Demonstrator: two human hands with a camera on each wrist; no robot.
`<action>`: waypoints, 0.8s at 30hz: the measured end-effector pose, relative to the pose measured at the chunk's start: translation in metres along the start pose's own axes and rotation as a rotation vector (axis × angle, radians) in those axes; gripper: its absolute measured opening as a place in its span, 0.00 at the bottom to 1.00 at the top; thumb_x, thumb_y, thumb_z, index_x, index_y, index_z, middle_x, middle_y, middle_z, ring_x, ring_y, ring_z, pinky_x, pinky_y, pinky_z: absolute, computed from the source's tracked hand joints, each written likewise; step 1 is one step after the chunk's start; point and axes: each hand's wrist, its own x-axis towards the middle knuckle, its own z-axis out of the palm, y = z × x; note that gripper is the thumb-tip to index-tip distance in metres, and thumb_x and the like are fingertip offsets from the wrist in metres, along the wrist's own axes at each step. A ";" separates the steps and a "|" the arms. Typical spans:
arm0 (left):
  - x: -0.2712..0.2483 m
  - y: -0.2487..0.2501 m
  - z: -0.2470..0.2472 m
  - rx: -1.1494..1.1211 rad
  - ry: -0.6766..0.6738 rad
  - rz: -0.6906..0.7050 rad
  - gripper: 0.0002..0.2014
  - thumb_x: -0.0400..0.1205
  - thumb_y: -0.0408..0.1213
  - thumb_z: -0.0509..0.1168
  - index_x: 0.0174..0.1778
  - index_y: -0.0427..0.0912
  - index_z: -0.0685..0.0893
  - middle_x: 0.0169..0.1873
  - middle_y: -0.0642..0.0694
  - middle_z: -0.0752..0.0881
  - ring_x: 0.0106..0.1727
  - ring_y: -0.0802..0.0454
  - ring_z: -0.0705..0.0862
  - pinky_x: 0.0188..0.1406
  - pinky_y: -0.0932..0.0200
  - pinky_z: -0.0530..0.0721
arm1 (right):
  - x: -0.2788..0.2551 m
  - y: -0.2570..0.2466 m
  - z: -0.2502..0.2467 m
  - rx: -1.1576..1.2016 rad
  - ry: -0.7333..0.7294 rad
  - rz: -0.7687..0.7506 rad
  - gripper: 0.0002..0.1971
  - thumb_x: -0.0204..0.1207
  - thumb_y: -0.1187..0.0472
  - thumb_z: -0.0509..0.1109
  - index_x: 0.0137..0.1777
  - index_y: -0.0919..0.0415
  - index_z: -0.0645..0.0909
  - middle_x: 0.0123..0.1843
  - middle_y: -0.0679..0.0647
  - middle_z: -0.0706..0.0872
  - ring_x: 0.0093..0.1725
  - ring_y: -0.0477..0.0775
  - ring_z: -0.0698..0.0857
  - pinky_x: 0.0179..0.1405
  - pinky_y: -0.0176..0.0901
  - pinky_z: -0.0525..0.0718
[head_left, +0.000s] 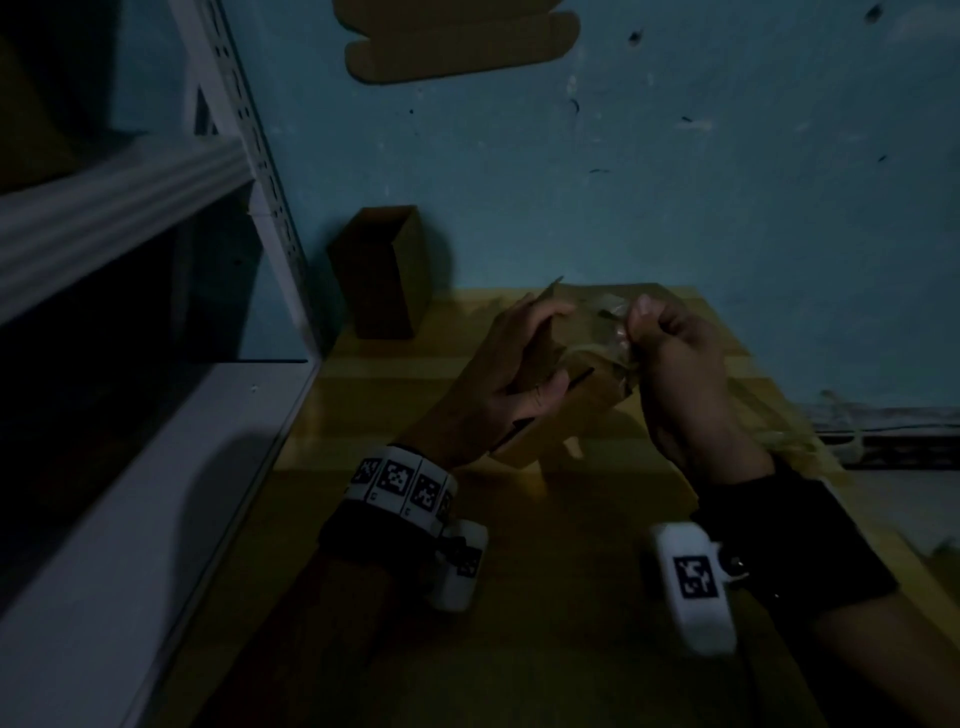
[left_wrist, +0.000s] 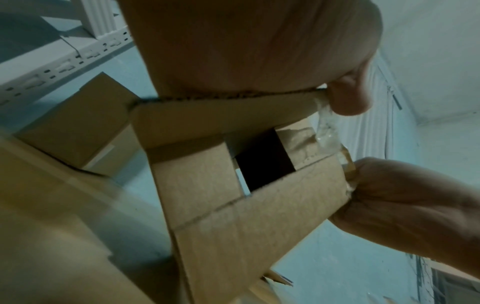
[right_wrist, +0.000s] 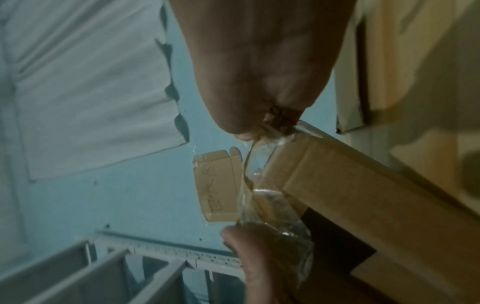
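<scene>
Over the table (head_left: 545, 597), left hand (head_left: 511, 374) grips box (left_wrist: 197, 174) (flaps ajar); right hand (head_left: 680, 364) pinches tape (right_wrist: 270, 205).

Small brown cardboard box (head_left: 587, 395) is held above the middle of the yellow wooden table (head_left: 395, 374). Left hand (head_left: 511, 374) grips its left side. Right hand (head_left: 675, 358), on the right, pinches the crumpled clear plastic tape (head_left: 613, 322) at the box's far-right edge. Upright brown cardboard carton (head_left: 382, 270) stands at the table's far-left corner, against the wall. White metal shelving rack (head_left: 130, 208) stands left of the table. Flat brown cardboard cut-out (head_left: 457, 41) hangs on the wall, far and above.

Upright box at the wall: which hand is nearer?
Left. The left hand, holding a carton, is just right of the upright box; the right hand, pinching tape, is farther right.
</scene>
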 end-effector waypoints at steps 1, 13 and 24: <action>0.000 -0.001 -0.001 -0.002 -0.002 -0.005 0.33 0.80 0.55 0.60 0.80 0.47 0.66 0.75 0.46 0.69 0.74 0.49 0.69 0.71 0.59 0.71 | 0.000 0.000 0.000 0.041 -0.009 0.015 0.17 0.90 0.60 0.59 0.38 0.62 0.77 0.33 0.59 0.76 0.31 0.53 0.75 0.31 0.44 0.76; -0.002 0.005 -0.006 -0.174 -0.038 -0.184 0.38 0.71 0.62 0.71 0.76 0.61 0.64 0.74 0.49 0.66 0.72 0.47 0.73 0.64 0.52 0.83 | -0.004 -0.011 0.000 0.205 -0.034 0.163 0.19 0.91 0.56 0.56 0.37 0.58 0.76 0.35 0.55 0.77 0.35 0.51 0.75 0.43 0.46 0.77; -0.007 -0.008 -0.013 -0.256 -0.062 -0.271 0.45 0.67 0.56 0.78 0.75 0.58 0.59 0.78 0.46 0.66 0.77 0.46 0.73 0.69 0.50 0.82 | 0.000 -0.024 0.001 0.770 0.108 0.444 0.18 0.92 0.54 0.51 0.52 0.67 0.77 0.45 0.58 0.87 0.41 0.55 0.92 0.42 0.50 0.93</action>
